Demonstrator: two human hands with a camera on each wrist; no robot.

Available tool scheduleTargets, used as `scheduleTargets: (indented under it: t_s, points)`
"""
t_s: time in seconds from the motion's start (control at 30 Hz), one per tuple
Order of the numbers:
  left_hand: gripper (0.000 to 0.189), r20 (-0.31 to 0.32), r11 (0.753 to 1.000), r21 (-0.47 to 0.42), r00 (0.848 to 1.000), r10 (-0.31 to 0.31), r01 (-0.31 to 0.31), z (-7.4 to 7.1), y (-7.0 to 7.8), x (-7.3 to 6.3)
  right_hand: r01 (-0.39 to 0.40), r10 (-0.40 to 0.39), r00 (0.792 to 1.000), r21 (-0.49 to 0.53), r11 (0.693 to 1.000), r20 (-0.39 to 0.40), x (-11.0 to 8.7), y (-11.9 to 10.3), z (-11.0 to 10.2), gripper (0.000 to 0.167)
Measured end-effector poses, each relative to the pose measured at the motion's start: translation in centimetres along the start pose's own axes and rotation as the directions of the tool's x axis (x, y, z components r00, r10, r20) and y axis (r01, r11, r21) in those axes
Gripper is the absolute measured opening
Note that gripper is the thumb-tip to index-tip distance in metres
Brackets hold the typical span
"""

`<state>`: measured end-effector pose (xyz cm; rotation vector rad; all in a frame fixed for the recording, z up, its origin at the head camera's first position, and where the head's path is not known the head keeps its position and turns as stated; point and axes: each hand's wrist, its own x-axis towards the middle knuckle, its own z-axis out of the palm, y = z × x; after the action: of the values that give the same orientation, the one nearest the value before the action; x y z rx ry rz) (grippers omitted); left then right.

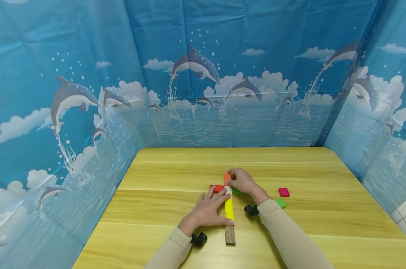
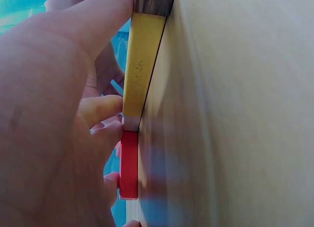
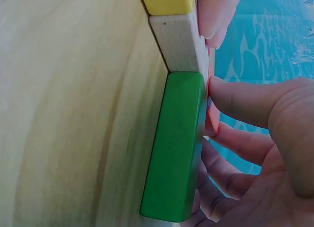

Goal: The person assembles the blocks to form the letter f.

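Note:
Flat wooden blocks lie touching in a cross on the table. Its upright runs from an orange block [image 1: 227, 176] at the far end through a white block [image 3: 179, 42] and a yellow block [image 1: 229, 209] to a dark brown block [image 1: 230, 236] nearest me. A red block [image 1: 218, 189] makes the left arm, a green block [image 3: 174, 148] the right. My right hand [image 1: 244, 181] pinches the orange block between thumb and fingers. With fingers spread, my left hand [image 1: 208, 210] rests on the cross, its fingertips at the red and white blocks, its thumb where yellow meets brown.
To the right on the wood-grain table [image 1: 156, 209] lie a magenta block [image 1: 284, 192] and a light green block [image 1: 281, 203], the latter close to my right sleeve [image 1: 287, 228]. A blue dolphin-print curtain [image 1: 203, 123] hangs behind the table and along both sides.

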<state>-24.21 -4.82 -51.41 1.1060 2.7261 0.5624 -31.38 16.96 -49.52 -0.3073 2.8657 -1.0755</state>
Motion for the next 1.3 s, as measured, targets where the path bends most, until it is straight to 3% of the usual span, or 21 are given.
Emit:
scheduleTargets:
  t_s: [0.27, 0.73, 1.3]
  points:
    - [0.096, -0.001, 1.0, -0.01, 1.0, 0.002, -0.002, -0.1, 0.0, 0.0, 0.033, -0.031, 0.999, -0.066, 0.997, 0.025, 0.1, 0.1, 0.1, 0.05]
    - [0.097, 0.0, 1.0, -0.014, 1.0, -0.002, 0.002, 0.0, 0.0, -0.1, -0.006, 0.007, 1.0, 0.037, 0.999, -0.02, -0.6, -0.4, -0.8, 0.05]
    - [0.097, 0.003, 1.0, -0.018, 1.0, -0.006, 0.006, 0.0, 0.0, 0.0, 0.052, -0.049, 0.997, 0.052, 0.997, -0.065, -2.0, -1.1, -2.5, 0.044]
